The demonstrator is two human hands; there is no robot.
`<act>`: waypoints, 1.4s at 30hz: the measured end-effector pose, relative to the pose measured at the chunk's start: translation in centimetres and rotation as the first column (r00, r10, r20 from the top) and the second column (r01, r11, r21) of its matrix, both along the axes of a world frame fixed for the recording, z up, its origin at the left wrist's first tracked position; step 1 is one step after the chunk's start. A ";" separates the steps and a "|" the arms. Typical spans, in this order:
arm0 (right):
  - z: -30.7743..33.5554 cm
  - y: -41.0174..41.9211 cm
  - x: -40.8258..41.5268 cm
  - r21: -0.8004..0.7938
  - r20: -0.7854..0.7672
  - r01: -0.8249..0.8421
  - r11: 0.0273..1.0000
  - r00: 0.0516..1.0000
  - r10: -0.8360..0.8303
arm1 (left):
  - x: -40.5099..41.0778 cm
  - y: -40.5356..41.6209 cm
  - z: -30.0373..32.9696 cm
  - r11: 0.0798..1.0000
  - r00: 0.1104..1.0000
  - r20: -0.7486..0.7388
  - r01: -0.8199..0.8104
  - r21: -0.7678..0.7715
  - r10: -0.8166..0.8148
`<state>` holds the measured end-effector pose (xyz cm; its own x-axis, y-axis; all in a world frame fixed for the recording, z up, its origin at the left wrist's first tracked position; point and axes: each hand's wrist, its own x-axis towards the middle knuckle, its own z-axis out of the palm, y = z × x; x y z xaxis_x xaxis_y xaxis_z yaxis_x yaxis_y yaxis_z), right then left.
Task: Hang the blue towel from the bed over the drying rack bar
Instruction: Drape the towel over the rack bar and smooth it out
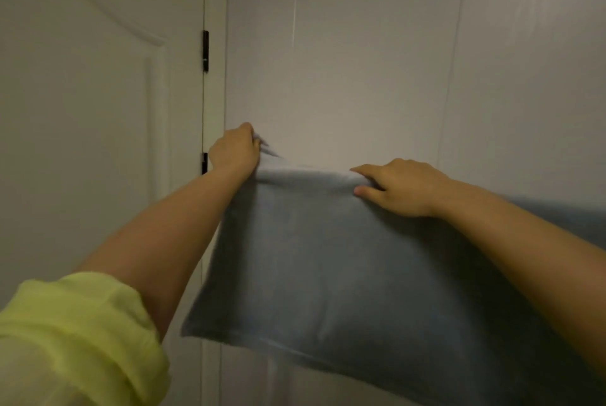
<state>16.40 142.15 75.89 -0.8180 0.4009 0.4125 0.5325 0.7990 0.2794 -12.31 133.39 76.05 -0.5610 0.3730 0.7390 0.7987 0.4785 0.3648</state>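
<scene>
The blue towel (328, 261) hangs as a broad sheet in front of the pale wall, folded over along its top edge. Whatever bar carries it is hidden under the fold. My left hand (234, 149) is closed on the towel's upper left corner, pulling a small tip of cloth up and to the left. My right hand (398, 187) pinches the top fold to the right of centre, thumb below and fingers on top. The towel's lower edge slopes down to the right and runs out of view.
A white panelled door (82, 110) with black hinges (205, 50) stands at the left, its frame close beside my left hand. A plain pale wall (360, 61) fills the background behind the towel. A yellow-green sleeve (75, 333) covers my left upper arm.
</scene>
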 end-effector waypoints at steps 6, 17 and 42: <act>0.2 -0.8 0.0 -0.079 0.007 0.059 0.995 0.998 -0.059 | -1.2 0.2 -0.5 0.965 0.994 -0.021 -0.110 -0.239 0.108; -3.4 -3.2 2.7 0.267 -0.212 0.230 0.936 0.961 -0.175 | 9.9 1.6 -4.9 0.807 0.653 -0.476 0.504 -0.309 -0.590; -3.9 -3.8 8.1 0.226 -0.344 0.291 0.930 0.917 -0.203 | 0.7 1.1 -6.5 0.935 0.908 -0.287 0.344 0.091 -0.306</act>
